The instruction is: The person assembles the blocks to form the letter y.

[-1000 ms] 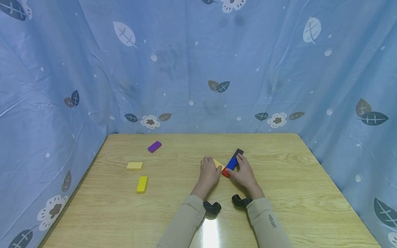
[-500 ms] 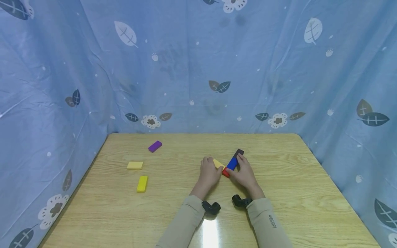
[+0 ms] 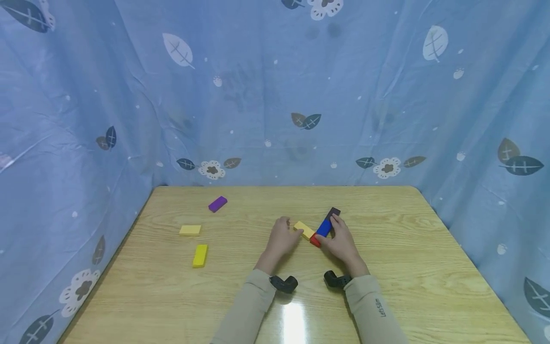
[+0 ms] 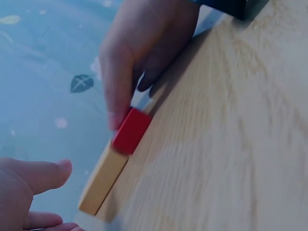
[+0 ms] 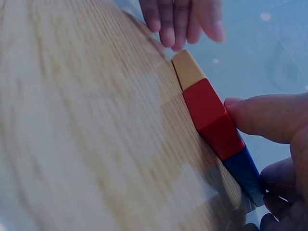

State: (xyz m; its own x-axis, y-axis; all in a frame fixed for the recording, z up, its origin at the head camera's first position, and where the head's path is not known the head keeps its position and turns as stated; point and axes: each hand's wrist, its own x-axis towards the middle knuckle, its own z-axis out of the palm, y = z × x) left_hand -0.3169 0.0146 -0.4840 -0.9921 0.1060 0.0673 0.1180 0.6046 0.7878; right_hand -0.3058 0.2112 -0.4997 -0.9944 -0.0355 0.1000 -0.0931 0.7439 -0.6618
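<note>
A black block (image 3: 333, 211), a blue block (image 3: 324, 228) and a red block (image 3: 315, 240) lie end to end in a slanting row on the table. From the red end a tan block (image 3: 304, 230) runs off to the upper left, forming a V. My right hand (image 3: 341, 242) holds the row, its thumb on the red block (image 5: 211, 115) and its fingers curled by the far part of the blue block (image 5: 244, 173). Just left of the tan block, my left hand (image 3: 281, 239) is off it with fingers spread; a gap shows in the left wrist view.
Farther left on the wooden table (image 3: 386, 306) lie a purple block (image 3: 217, 204), a pale yellow block (image 3: 190, 231) and a bright yellow block (image 3: 200, 256). A blue patterned curtain (image 3: 275, 95) surrounds the back and sides.
My left hand has let go of the tan block and drawn back a little to the left, baring more of it. The right hand stays on the row.
</note>
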